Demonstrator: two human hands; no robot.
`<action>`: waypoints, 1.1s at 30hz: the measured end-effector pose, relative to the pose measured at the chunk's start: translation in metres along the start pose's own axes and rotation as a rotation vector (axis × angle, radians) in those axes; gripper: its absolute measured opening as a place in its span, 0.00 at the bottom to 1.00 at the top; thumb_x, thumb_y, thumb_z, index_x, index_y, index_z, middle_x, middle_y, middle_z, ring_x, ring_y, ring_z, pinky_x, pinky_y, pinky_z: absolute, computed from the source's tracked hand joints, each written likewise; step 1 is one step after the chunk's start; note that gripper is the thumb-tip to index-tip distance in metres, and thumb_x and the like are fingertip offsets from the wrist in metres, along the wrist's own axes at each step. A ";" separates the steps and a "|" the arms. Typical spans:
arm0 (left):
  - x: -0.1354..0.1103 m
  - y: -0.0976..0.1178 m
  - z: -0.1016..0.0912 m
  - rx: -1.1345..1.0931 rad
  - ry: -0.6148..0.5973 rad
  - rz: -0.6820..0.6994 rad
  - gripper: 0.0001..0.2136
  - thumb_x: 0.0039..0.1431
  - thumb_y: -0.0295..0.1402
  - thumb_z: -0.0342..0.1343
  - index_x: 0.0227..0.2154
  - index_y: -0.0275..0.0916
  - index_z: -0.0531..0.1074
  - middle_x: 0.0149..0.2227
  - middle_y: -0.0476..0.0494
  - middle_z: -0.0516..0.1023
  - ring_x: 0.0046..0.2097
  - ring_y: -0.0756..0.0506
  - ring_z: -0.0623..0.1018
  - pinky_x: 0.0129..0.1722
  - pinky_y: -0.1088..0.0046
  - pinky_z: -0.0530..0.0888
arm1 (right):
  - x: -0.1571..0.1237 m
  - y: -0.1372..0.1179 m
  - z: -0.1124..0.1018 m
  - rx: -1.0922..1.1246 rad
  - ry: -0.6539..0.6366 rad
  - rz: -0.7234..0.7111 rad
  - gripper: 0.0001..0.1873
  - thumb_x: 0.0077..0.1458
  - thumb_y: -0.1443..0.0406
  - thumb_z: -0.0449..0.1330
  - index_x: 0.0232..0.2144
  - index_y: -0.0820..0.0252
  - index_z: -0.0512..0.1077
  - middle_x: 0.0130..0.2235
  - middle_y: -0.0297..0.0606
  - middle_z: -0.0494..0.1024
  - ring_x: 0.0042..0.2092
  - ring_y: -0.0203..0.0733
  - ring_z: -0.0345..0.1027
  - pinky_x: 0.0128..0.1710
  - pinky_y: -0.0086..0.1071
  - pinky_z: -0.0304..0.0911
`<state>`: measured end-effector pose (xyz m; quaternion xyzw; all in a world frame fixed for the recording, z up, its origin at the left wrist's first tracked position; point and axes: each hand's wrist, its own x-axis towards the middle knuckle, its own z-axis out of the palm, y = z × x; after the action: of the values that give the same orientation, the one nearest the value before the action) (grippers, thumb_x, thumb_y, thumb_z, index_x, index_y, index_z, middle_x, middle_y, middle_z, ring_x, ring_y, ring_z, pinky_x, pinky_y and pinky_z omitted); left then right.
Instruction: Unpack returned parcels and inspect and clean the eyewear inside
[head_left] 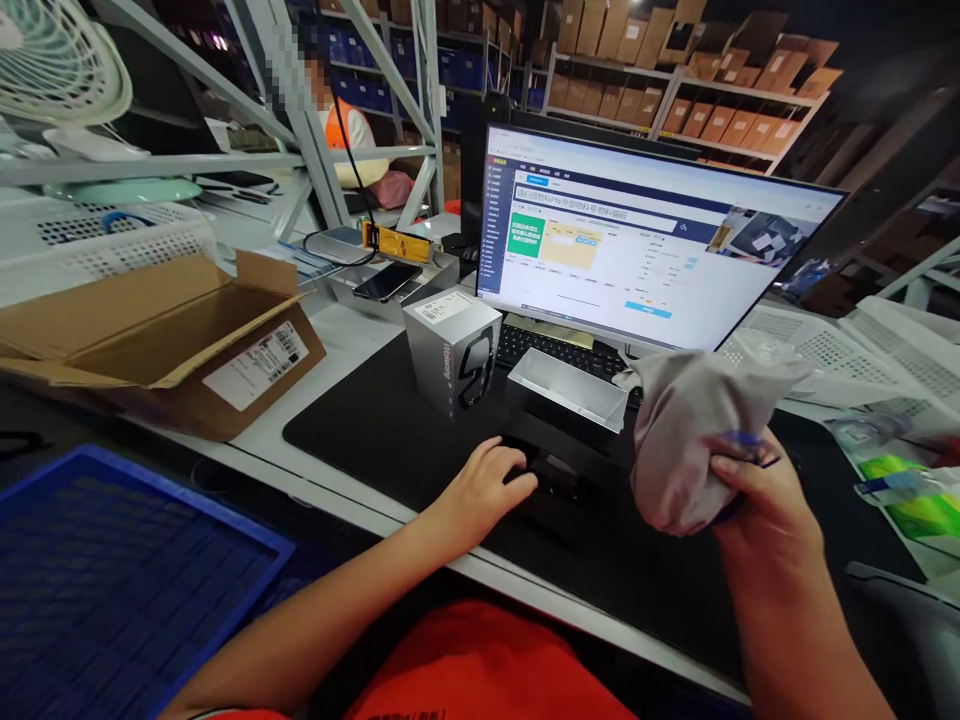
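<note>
- far beyond the grip of the right hand, metal shelves carry rows of brown cartons in dim light.
- beyond and well left of the grip, a grey steel rack frame with slanted braces rises by the white worktable; blue bins fill the shelves behind it.
- just beyond the grip, a lit monitor is the brightest thing in the dark room.
- far left and above, a white fan sits over a white perforated basket.
- under the grip, a black desk mat covers the table.
- well left and nearer, a blue crate lies low.
</note>
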<state>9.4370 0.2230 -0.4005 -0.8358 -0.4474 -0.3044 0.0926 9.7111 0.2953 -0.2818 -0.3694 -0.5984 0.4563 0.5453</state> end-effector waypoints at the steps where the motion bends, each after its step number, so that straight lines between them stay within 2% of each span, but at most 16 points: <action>1: -0.004 0.003 0.005 0.031 0.060 0.040 0.11 0.62 0.23 0.55 0.45 0.42 0.71 0.44 0.43 0.74 0.47 0.45 0.76 0.60 0.51 0.70 | -0.002 0.000 0.007 0.049 0.000 -0.011 0.26 0.41 0.62 0.69 0.46 0.53 0.71 0.38 0.34 0.80 0.33 0.41 0.75 0.30 0.30 0.70; 3: -0.010 0.009 0.013 0.050 0.155 0.104 0.09 0.63 0.23 0.53 0.41 0.43 0.73 0.40 0.46 0.74 0.42 0.47 0.75 0.54 0.59 0.74 | -0.008 0.004 0.027 0.015 -0.064 -0.062 0.28 0.41 0.63 0.69 0.47 0.52 0.70 0.38 0.33 0.80 0.34 0.41 0.75 0.31 0.30 0.70; 4: -0.011 0.012 0.016 0.048 0.184 0.124 0.08 0.63 0.24 0.53 0.40 0.44 0.73 0.38 0.47 0.74 0.40 0.47 0.75 0.50 0.63 0.76 | -0.011 0.008 0.038 -0.062 -0.148 -0.091 0.29 0.41 0.64 0.68 0.48 0.52 0.69 0.38 0.33 0.80 0.35 0.42 0.75 0.32 0.31 0.70; 8: -0.015 0.017 0.018 0.085 0.284 0.220 0.08 0.61 0.25 0.56 0.39 0.45 0.74 0.33 0.48 0.75 0.33 0.48 0.76 0.35 0.72 0.75 | -0.016 0.023 0.073 -0.637 -0.670 -0.206 0.31 0.42 0.70 0.62 0.52 0.55 0.69 0.48 0.41 0.79 0.47 0.48 0.75 0.47 0.37 0.69; 10: -0.018 0.017 0.019 0.089 0.279 0.256 0.11 0.60 0.24 0.55 0.42 0.46 0.74 0.33 0.49 0.76 0.34 0.48 0.77 0.35 0.73 0.76 | -0.013 0.027 0.085 -1.014 -0.814 -0.183 0.26 0.43 0.72 0.61 0.49 0.59 0.70 0.46 0.45 0.80 0.46 0.52 0.76 0.46 0.40 0.69; 12: -0.021 0.018 0.022 0.049 0.234 0.255 0.13 0.60 0.24 0.54 0.44 0.47 0.73 0.34 0.49 0.75 0.36 0.48 0.78 0.38 0.72 0.77 | -0.008 0.029 0.096 -1.345 -0.885 -0.101 0.21 0.45 0.73 0.62 0.45 0.62 0.72 0.41 0.49 0.81 0.43 0.56 0.77 0.40 0.41 0.70; 14: -0.023 0.020 0.026 -0.007 0.206 0.201 0.11 0.61 0.26 0.54 0.44 0.47 0.72 0.33 0.49 0.75 0.35 0.48 0.78 0.39 0.72 0.77 | -0.004 0.029 0.107 -1.520 -0.958 -0.039 0.17 0.48 0.75 0.62 0.42 0.64 0.73 0.40 0.53 0.82 0.42 0.59 0.78 0.38 0.41 0.70; 17: -0.023 0.025 0.028 -0.067 0.269 0.017 0.06 0.64 0.30 0.53 0.41 0.42 0.73 0.30 0.49 0.74 0.32 0.48 0.77 0.35 0.72 0.76 | 0.004 0.030 0.117 -1.523 -1.022 -0.021 0.13 0.50 0.75 0.62 0.41 0.65 0.75 0.40 0.55 0.82 0.44 0.60 0.78 0.40 0.42 0.70; 19: -0.022 0.026 0.025 -0.090 0.301 -0.039 0.06 0.66 0.30 0.52 0.42 0.40 0.73 0.32 0.46 0.75 0.33 0.48 0.77 0.35 0.72 0.76 | 0.012 0.030 0.112 -1.471 -1.075 -0.039 0.13 0.51 0.69 0.66 0.41 0.63 0.76 0.42 0.52 0.83 0.46 0.58 0.78 0.42 0.40 0.70; 22: -0.020 0.024 0.015 -0.064 0.304 -0.002 0.08 0.66 0.29 0.54 0.46 0.39 0.72 0.40 0.42 0.76 0.39 0.45 0.79 0.39 0.69 0.77 | 0.027 0.030 0.090 -1.190 -1.167 -0.047 0.25 0.52 0.58 0.68 0.52 0.60 0.74 0.51 0.47 0.80 0.51 0.53 0.75 0.49 0.39 0.70; 25: -0.015 0.021 0.005 -0.052 0.210 -0.079 0.14 0.60 0.35 0.62 0.47 0.38 0.72 0.44 0.38 0.74 0.43 0.42 0.78 0.42 0.65 0.78 | 0.032 0.028 0.063 -0.906 -1.150 -0.019 0.29 0.59 0.59 0.62 0.62 0.57 0.67 0.61 0.44 0.73 0.60 0.49 0.69 0.60 0.42 0.63; 29: -0.004 0.018 -0.006 -0.130 0.058 -0.344 0.22 0.45 0.40 0.73 0.40 0.37 0.73 0.49 0.34 0.70 0.49 0.36 0.75 0.49 0.55 0.78 | 0.009 0.017 0.033 -0.867 -0.952 -0.046 0.28 0.61 0.58 0.62 0.62 0.49 0.67 0.64 0.40 0.68 0.63 0.48 0.64 0.64 0.45 0.59; 31: -0.001 0.016 -0.009 -0.132 0.039 -0.419 0.23 0.41 0.39 0.75 0.37 0.36 0.73 0.54 0.31 0.67 0.55 0.31 0.72 0.53 0.48 0.75 | -0.011 0.014 0.017 -0.865 -0.836 -0.049 0.28 0.61 0.57 0.62 0.62 0.45 0.66 0.65 0.39 0.66 0.63 0.49 0.64 0.63 0.47 0.60; 33: -0.001 0.015 -0.010 -0.116 0.017 -0.449 0.23 0.40 0.39 0.75 0.36 0.35 0.72 0.60 0.26 0.62 0.61 0.25 0.66 0.58 0.43 0.71 | -0.031 0.019 -0.002 -0.868 -0.717 -0.001 0.23 0.62 0.56 0.61 0.59 0.45 0.68 0.61 0.39 0.71 0.60 0.50 0.67 0.60 0.48 0.64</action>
<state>9.4442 0.2096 -0.3911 -0.7164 -0.6033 -0.3498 -0.0218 9.7160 0.2718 -0.3093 -0.3814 -0.8793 0.2649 0.1062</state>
